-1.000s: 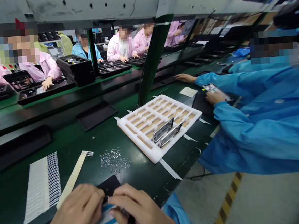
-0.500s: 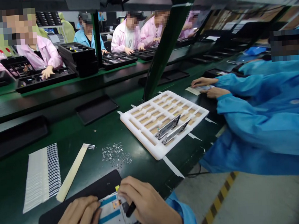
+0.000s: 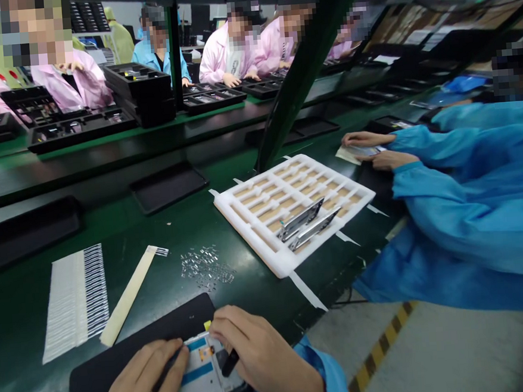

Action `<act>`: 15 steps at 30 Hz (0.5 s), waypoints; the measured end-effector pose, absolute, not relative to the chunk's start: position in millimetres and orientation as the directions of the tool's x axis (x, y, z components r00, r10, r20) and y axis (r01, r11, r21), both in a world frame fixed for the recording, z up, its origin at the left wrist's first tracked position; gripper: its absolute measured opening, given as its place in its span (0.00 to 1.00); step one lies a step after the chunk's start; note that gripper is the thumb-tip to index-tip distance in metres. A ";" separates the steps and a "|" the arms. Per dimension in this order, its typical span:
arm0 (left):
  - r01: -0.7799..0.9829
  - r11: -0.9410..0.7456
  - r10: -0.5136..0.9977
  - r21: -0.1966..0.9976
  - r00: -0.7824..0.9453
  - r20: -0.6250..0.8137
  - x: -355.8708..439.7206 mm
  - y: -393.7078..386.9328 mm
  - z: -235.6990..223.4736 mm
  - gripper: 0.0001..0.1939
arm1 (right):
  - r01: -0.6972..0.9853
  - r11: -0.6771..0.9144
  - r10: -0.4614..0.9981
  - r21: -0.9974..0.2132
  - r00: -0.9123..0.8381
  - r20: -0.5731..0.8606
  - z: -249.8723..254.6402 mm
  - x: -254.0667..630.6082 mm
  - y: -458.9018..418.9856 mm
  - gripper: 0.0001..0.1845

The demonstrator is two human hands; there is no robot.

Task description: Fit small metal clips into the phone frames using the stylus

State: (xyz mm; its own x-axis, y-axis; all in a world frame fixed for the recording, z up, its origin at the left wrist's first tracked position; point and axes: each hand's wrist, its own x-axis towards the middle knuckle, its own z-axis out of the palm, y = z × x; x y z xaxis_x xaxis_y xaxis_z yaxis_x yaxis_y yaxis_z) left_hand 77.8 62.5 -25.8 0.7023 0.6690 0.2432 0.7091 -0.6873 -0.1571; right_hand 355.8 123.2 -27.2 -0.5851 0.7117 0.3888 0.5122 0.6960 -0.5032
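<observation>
A white and blue phone frame (image 3: 201,374) lies on a black mat (image 3: 121,361) at the near edge of the green bench. My left hand (image 3: 142,383) rests on its left side, fingers curled, with a thin dark tool under the fingertips. My right hand (image 3: 264,357) is closed on a black pen-like tool (image 3: 229,362), its tip against the frame's upper right. A small yellow tab (image 3: 206,325) shows by my right fingertips.
A pile of tiny metal parts (image 3: 206,265), a tan strip (image 3: 127,295) and a white label sheet (image 3: 74,298) lie ahead. A white foam tray (image 3: 264,231) holds two metal frames (image 3: 308,222). A co-worker in blue (image 3: 462,194) works at right; others sit across the conveyor.
The view has tilted down, showing more of the mat and phone frame. My left hand slid onto the frame's left side; my right hand with the tool stays at its upper right.
</observation>
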 end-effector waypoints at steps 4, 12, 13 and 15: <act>0.687 -0.713 0.650 -0.143 0.723 0.234 83.9 70.9 -25.3 0.22 | 0.534 0.732 0.679 -0.423 -0.615 0.400 -24.6 355.0 123.0 0.16; 0.682 -0.712 0.645 -0.168 0.730 0.227 94.2 68.4 -26.1 0.23 | 0.625 0.766 0.612 -0.151 -0.637 0.469 -16.3 351.9 110.4 0.22; 0.697 -0.696 0.662 -0.174 0.716 0.220 94.3 67.6 -25.9 0.23 | 0.652 0.750 0.619 -0.116 -0.629 0.470 -18.6 350.7 105.8 0.22; 0.709 -0.683 0.674 -0.177 0.705 0.221 94.5 67.3 -25.5 0.23 | 0.695 0.717 0.627 -0.052 -0.610 0.486 -24.9 347.6 96.5 0.24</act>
State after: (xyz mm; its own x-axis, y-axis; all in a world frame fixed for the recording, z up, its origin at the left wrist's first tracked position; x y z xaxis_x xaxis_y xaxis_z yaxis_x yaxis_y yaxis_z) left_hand 94.5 67.3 -25.5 0.7047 0.6741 0.2214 0.7088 -0.6828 -0.1770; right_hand 347.6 96.5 -24.9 -0.6097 0.6265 0.4856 0.6951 0.7170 -0.0524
